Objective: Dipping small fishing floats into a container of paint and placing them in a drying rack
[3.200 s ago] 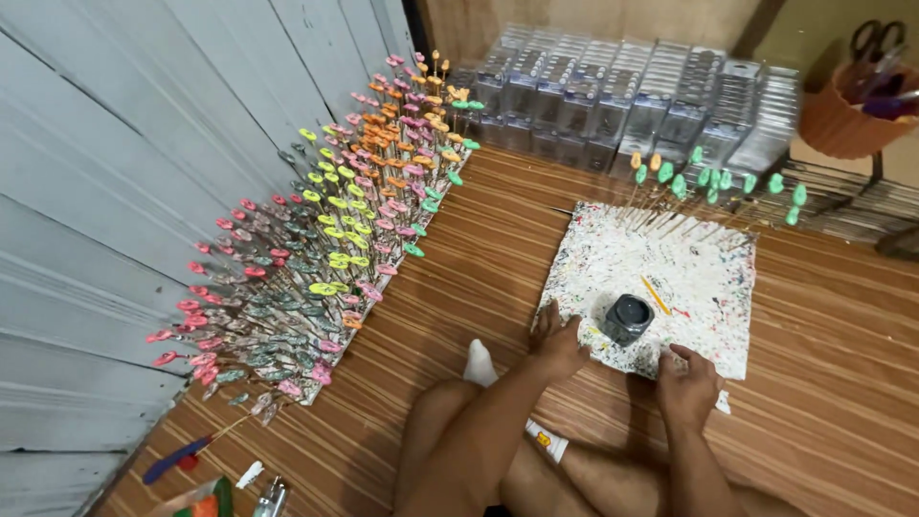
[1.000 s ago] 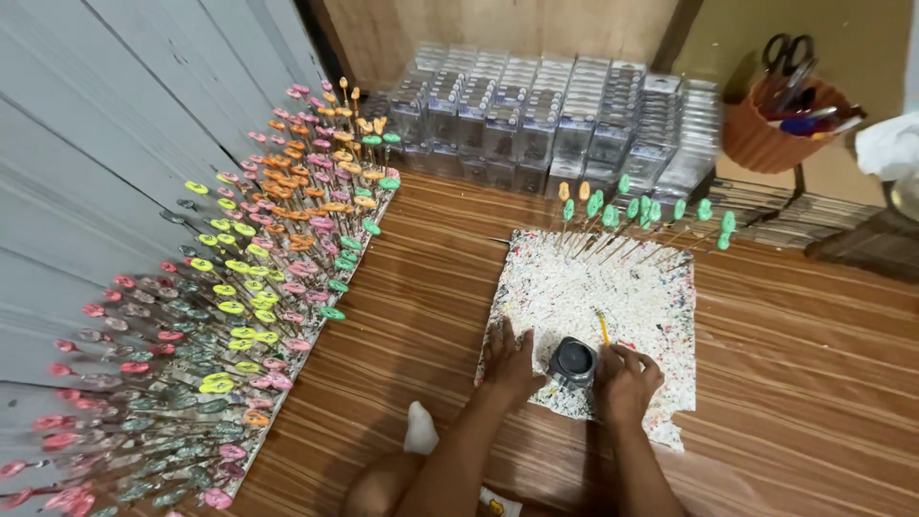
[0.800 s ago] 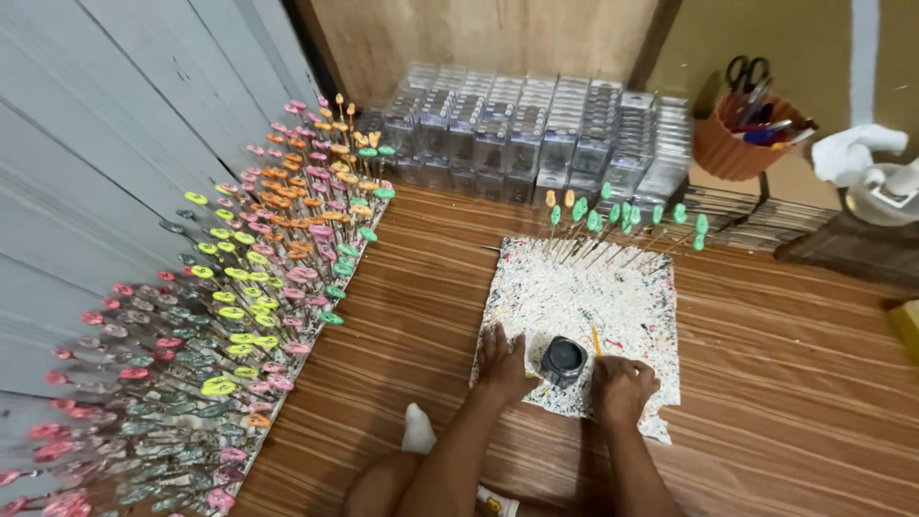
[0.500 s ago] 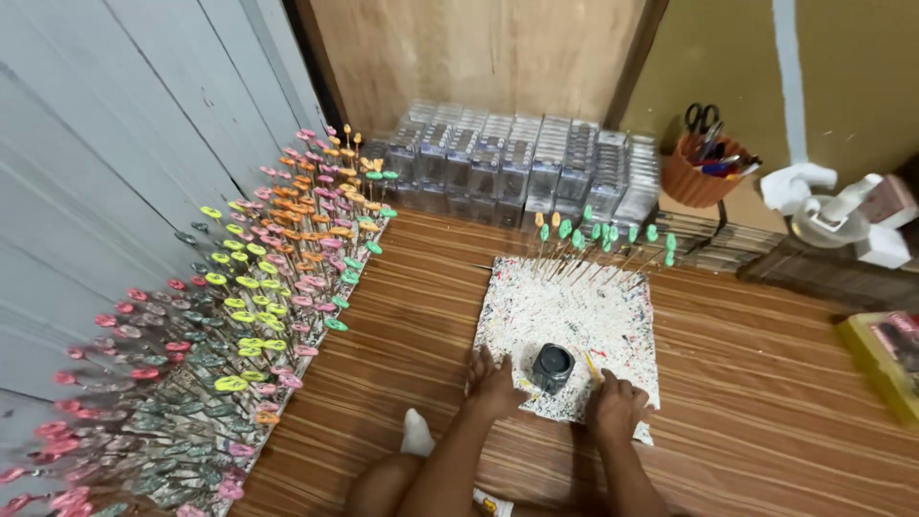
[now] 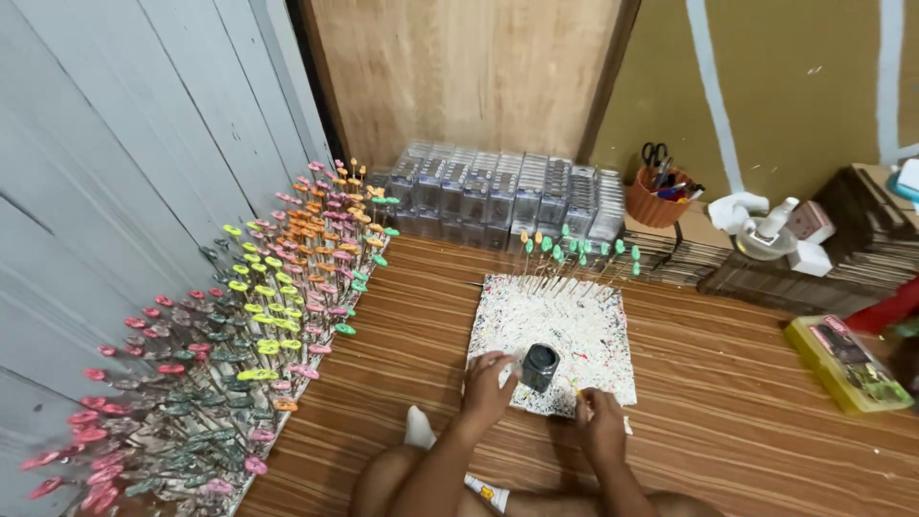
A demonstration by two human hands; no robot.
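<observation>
A small dark jar (image 5: 541,367) stands on a white, paint-speckled board (image 5: 565,325) on the wooden floor. My left hand (image 5: 486,391) rests on the board's near left corner, fingers touching the jar's left side. On the board's near edge, to the right of the jar, my right hand (image 5: 598,428) pinches a thin yellow stick (image 5: 580,393). At the board's far edge several sticks tipped with green and orange pieces (image 5: 574,251) stand upright.
Rows of sticks with pink, yellow, orange and green tips (image 5: 258,325) lean along the grey wall at left. Clear plastic boxes (image 5: 498,196) are stacked at the back. An orange pot with scissors (image 5: 657,196), a yellow box (image 5: 847,362) and a white bottle (image 5: 418,431) lie around.
The view has tilted up and pulled back, so more of the back wall and right side shows. My hands stay at the jar on the board.
</observation>
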